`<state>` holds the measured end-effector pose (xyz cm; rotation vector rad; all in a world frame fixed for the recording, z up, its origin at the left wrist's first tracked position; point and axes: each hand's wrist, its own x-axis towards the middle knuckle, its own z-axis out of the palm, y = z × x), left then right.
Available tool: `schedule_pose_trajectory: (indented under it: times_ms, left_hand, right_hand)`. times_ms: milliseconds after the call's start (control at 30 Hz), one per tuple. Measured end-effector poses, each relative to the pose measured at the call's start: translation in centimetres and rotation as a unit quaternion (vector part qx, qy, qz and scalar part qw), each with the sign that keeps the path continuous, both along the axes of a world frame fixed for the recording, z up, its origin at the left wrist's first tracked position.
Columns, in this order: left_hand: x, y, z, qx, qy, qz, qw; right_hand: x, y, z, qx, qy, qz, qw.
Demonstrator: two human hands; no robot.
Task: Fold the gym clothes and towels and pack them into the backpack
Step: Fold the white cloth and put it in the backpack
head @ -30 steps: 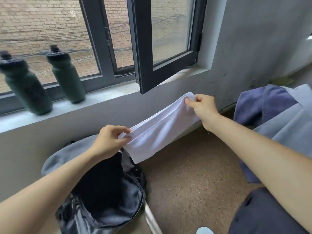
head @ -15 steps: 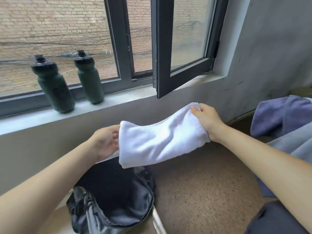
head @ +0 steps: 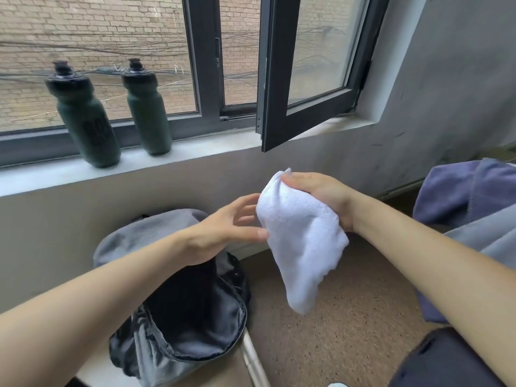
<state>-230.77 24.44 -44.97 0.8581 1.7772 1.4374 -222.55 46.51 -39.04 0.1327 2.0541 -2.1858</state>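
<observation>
A small white towel point(head: 301, 241) hangs folded from my right hand point(head: 321, 194), which grips its upper end in mid-air. My left hand point(head: 229, 227) is just left of the towel with fingers spread and straight, its thumb tip touching the towel's left edge. Below them the grey and black backpack point(head: 181, 311) stands with its mouth wide open, dark inside. Purple and grey clothes point(head: 474, 208) lie heaped at the right edge.
Two dark green bottles point(head: 83, 118) point(head: 148, 110) stand on the window sill point(head: 195, 152). An open window sash point(head: 282, 79) juts into the room above the hands. The floor point(head: 349, 317) is speckled brown. Dark fabric point(head: 435, 361) lies at bottom right.
My left hand has let go of the towel and opened. The towel, held stretched between both hands before, now hangs doubled from my right hand alone.
</observation>
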Motion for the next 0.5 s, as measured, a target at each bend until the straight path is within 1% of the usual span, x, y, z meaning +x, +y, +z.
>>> schedule_pose_trajectory:
  times_ms: [67, 133, 200, 267, 333, 367, 433, 500]
  left_hand:
    - [1.2, 0.6, 0.3, 0.009, 0.017, -0.023, 1.0]
    - [1.9, 0.8, 0.5, -0.008, 0.017, -0.031, 0.999]
    - [2.1, 0.5, 0.5, -0.058, 0.052, -0.033, 0.996]
    - [1.9, -0.1, 0.0, -0.123, 0.082, -0.057, 0.987]
    - [1.4, -0.8, -0.6, -0.176, 0.089, -0.08, 0.977]
    - [1.1, -1.2, -0.7, -0.189, 0.089, -0.076, 0.975]
    - [0.2, -2.0, -0.7, -0.192, 0.071, -0.046, 0.978]
    - [-0.8, -2.8, -0.6, -0.169, 0.022, -0.009, 0.985]
  right_hand:
    - [0.2, -0.2, 0.4, 0.013, 0.002, 0.02, 1.0]
    - [0.4, 0.1, 0.7, 0.009, 0.016, 0.022, 1.0]
    - [0.5, 0.6, 0.9, -0.02, 0.031, 0.006, 0.999]
    - [0.3, 1.4, 0.9, -0.034, 0.046, -0.031, 0.998]
    - [0.1, 2.6, 0.3, 0.002, 0.051, -0.089, 0.995]
    - [0.0, 3.2, -0.1, 0.032, 0.051, -0.118, 0.991]
    - [-0.2, 4.4, -0.9, 0.103, 0.047, -0.18, 0.977]
    - [-0.4, 5.8, -1.9, 0.169, 0.041, -0.238, 0.955]
